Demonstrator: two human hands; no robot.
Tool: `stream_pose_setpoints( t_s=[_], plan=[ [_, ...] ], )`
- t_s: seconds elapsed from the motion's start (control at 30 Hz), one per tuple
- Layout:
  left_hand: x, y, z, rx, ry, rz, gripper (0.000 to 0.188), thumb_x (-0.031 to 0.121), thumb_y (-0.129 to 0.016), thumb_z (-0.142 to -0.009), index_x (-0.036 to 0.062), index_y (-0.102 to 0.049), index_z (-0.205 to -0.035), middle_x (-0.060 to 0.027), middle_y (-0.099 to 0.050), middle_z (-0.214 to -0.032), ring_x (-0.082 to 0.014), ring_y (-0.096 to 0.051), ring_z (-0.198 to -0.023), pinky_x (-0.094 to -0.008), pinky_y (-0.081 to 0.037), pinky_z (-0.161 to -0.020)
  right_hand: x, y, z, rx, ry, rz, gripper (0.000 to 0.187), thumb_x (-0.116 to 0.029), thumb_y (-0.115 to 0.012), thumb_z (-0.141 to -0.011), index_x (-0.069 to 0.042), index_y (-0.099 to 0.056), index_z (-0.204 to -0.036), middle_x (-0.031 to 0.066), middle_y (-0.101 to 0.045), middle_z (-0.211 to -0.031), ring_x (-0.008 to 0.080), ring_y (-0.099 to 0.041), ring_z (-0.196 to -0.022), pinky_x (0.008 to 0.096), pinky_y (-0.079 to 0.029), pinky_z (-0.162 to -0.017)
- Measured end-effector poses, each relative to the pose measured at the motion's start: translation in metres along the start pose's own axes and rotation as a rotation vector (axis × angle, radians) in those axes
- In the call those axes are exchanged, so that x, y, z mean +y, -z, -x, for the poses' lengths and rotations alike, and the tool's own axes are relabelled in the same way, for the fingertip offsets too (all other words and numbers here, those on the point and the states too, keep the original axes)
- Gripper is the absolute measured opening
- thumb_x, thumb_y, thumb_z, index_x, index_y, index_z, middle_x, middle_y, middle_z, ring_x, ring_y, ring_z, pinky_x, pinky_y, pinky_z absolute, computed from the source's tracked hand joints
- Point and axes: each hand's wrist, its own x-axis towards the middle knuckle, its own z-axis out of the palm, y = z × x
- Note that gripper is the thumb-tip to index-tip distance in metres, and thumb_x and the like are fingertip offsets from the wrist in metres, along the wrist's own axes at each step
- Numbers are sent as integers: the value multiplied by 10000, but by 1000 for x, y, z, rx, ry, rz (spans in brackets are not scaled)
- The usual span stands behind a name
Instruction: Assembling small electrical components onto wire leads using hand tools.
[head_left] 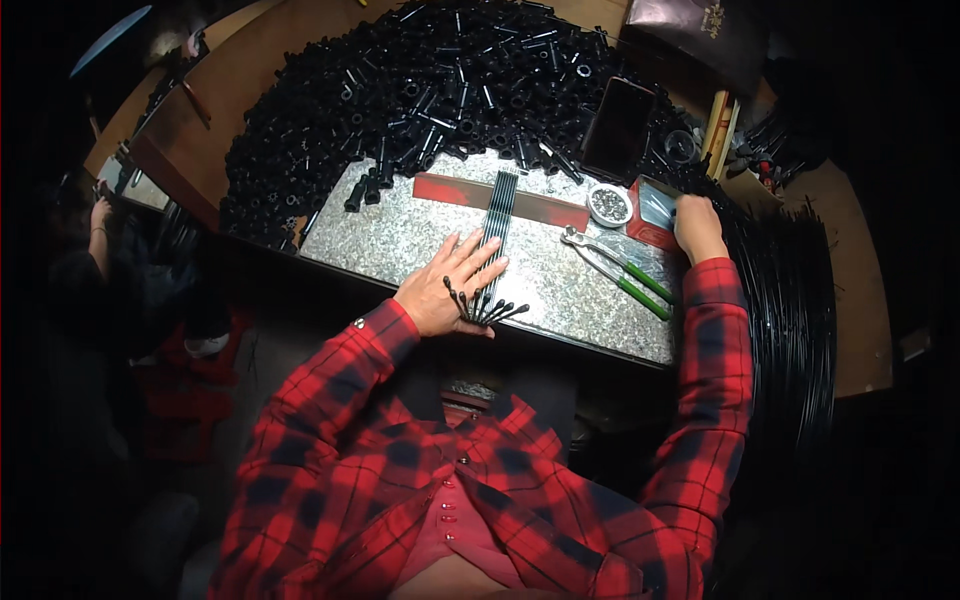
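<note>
On speckled desk (365, 235), pinning rods (503, 203) under flat, spread left hand (445, 288), could scatter them by easing pressure; with right hand (701, 230) at box (650, 233), can't tell if gripping.

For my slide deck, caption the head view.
Left hand spread over thin black rods; right hand at a red box.

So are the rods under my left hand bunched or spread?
Both: past your left hand the rods lie close together across the red bar, while their black tips fan out at the near end.
</note>
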Motion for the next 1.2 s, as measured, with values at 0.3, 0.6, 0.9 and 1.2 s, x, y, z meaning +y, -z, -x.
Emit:
stream_pose_setpoints(
  t_s=[0.3,0.6,0.9,1.2],
  plan=[
    [4,14,6,83,-34,86,1011,564,-757,-556,64,-378,-1348,-172,-316,-1419,-314,-234,-1353,-505,-209,-1080,6,3,11,6,15,-67,112,-36,-545,-765,0,-647,-794,200,-640,-834,382,-611,-809,447,-498,-728],
    [39,111,-7,151,-8,1395,817,310,-809,-637,5,-442,-1299,-143,-571,-1199,-225,-521,-1152,-345,-378,-994,10,-1,14,-33,17,-162,83,-97,-656,-735,-34,-649,-788,180,-640,-855,358,-601,-841,438,-490,-730],
    [44,130,-8,201,32,1504,346,0,-691,-761,-24,-609,-1096,-142,-666,-992,-197,-625,-984,-287,-488,-864,16,-12,8,39,121,-233,79,-52,-658,-709,-6,-644,-773,195,-632,-821,362,-608,-796,425,-488,-706],
    [46,117,-9,484,-100,1113,176,-12,-673,-775,-23,-655,-950,-120,-688,-869,-177,-672,-815,-272,-534,-756,9,-3,14,157,97,-192,109,-38,-641,-745,7,-560,-801,195,-585,-804,369,-578,-789,428,-475,-699]
  ],
)
